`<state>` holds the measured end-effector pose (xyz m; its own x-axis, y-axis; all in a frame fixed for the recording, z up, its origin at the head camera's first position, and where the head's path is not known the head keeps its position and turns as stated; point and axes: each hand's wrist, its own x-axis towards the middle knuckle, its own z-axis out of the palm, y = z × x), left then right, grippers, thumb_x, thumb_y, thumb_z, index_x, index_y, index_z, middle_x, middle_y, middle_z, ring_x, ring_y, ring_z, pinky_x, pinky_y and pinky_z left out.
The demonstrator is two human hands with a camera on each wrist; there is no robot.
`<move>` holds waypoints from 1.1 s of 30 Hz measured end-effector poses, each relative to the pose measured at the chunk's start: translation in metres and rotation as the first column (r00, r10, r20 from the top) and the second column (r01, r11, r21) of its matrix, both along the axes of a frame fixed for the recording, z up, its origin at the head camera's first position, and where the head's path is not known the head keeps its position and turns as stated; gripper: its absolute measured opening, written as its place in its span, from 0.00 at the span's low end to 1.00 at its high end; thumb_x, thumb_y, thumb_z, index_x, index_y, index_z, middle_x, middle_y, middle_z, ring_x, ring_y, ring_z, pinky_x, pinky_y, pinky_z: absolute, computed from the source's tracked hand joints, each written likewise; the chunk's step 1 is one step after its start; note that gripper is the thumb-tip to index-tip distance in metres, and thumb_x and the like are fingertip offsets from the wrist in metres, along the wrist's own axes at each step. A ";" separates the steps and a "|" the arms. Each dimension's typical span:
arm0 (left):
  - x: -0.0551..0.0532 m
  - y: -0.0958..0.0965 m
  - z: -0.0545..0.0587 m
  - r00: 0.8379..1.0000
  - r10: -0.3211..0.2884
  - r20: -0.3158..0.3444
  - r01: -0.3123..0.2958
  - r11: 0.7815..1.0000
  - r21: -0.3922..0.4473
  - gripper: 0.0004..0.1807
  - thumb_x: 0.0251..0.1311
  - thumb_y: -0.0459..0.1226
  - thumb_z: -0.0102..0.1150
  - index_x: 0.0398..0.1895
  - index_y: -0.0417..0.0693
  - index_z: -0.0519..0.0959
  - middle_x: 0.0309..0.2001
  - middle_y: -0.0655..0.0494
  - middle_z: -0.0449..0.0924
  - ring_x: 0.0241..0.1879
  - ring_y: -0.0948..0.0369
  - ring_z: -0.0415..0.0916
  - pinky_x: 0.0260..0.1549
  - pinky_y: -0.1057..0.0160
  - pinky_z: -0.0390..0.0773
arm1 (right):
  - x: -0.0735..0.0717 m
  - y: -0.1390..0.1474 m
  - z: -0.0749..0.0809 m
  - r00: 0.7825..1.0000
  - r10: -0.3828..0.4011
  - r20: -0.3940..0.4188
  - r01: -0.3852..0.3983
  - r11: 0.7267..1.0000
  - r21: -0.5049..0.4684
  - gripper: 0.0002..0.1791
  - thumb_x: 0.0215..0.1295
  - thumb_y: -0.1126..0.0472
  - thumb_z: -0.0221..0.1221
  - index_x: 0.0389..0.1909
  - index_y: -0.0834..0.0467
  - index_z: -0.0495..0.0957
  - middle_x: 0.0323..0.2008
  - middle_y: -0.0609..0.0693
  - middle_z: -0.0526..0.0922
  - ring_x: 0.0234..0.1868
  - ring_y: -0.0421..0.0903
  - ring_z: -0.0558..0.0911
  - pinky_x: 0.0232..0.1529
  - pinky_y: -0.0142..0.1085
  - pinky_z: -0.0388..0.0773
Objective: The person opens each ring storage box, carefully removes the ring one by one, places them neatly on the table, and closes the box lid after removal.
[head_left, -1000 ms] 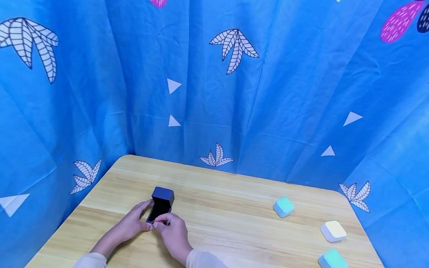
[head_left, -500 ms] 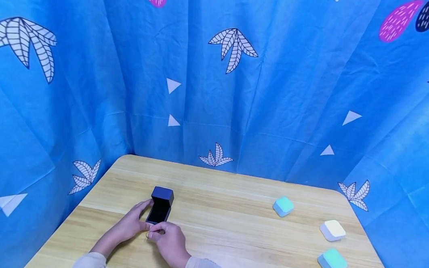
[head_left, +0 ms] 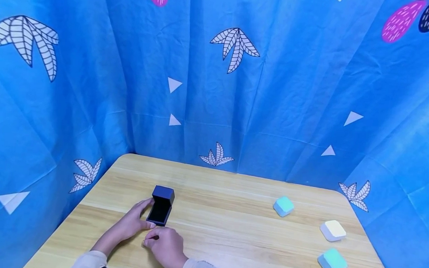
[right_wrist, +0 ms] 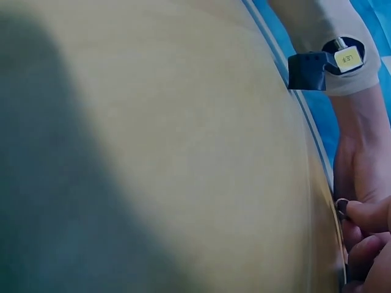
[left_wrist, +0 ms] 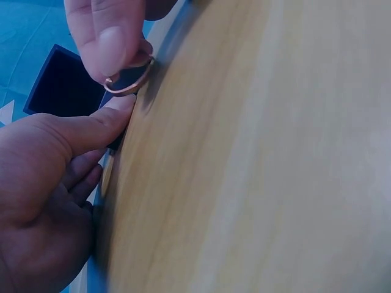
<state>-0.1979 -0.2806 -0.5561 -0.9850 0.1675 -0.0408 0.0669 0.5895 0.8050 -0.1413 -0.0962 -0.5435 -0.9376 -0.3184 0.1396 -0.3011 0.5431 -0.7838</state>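
Observation:
A dark blue ring box [head_left: 163, 193] stands on the wooden table with its lid raised and its black inside showing. My left hand [head_left: 132, 223] steadies it from the left, thumb at the front corner and fingers along the side. Just in front of the box, my right hand [head_left: 167, 246] pinches a thin gold-coloured ring [left_wrist: 129, 90] between thumb and fingertip. In the left wrist view the ring hangs slightly above the left thumb. The right wrist view catches the ring [right_wrist: 340, 209] only at its right edge.
Toward the right of the wooden table [head_left: 232, 216] lie a turquoise block [head_left: 283, 206], a white block [head_left: 333, 230] and a second turquoise block [head_left: 333, 262]. A blue patterned curtain [head_left: 234, 102] surrounds the table's back and sides.
My right hand has drawn back from the box's front edge toward me, with the ring in its pinch. My left hand and the box have stayed in place.

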 end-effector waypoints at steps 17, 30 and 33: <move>0.001 0.002 0.003 1.000 0.006 0.022 -0.006 1.000 -0.005 0.50 0.51 0.36 0.74 0.76 0.37 0.58 0.74 0.34 0.59 0.75 0.34 0.48 0.72 0.31 0.46 | 0.002 -0.005 -0.003 0.996 0.010 -0.086 0.001 0.991 0.133 0.07 0.55 0.54 0.73 0.23 0.38 0.87 0.25 0.24 0.83 0.32 0.21 0.78 0.33 0.26 0.69; 0.001 0.002 0.003 1.000 0.008 0.028 -0.008 1.000 -0.004 0.50 0.52 0.36 0.74 0.76 0.37 0.58 0.74 0.34 0.60 0.75 0.34 0.48 0.72 0.31 0.46 | 0.002 -0.005 0.000 0.997 0.020 -0.076 -0.010 0.992 0.127 0.08 0.56 0.55 0.72 0.22 0.38 0.87 0.24 0.24 0.82 0.31 0.21 0.77 0.34 0.28 0.69; 0.001 0.002 0.003 1.000 0.006 0.026 -0.006 1.000 -0.007 0.50 0.52 0.37 0.74 0.77 0.37 0.58 0.74 0.34 0.59 0.75 0.34 0.48 0.72 0.31 0.47 | 0.002 -0.004 0.000 0.995 0.026 -0.092 -0.014 0.991 0.133 0.08 0.56 0.54 0.72 0.22 0.38 0.86 0.24 0.24 0.81 0.31 0.21 0.77 0.33 0.27 0.69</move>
<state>-0.1970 -0.2789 -0.5531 -0.9846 0.1609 -0.0678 0.0421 0.5952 0.8025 -0.1391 -0.1006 -0.5440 -0.9159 -0.3582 0.1812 -0.3809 0.6334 -0.6736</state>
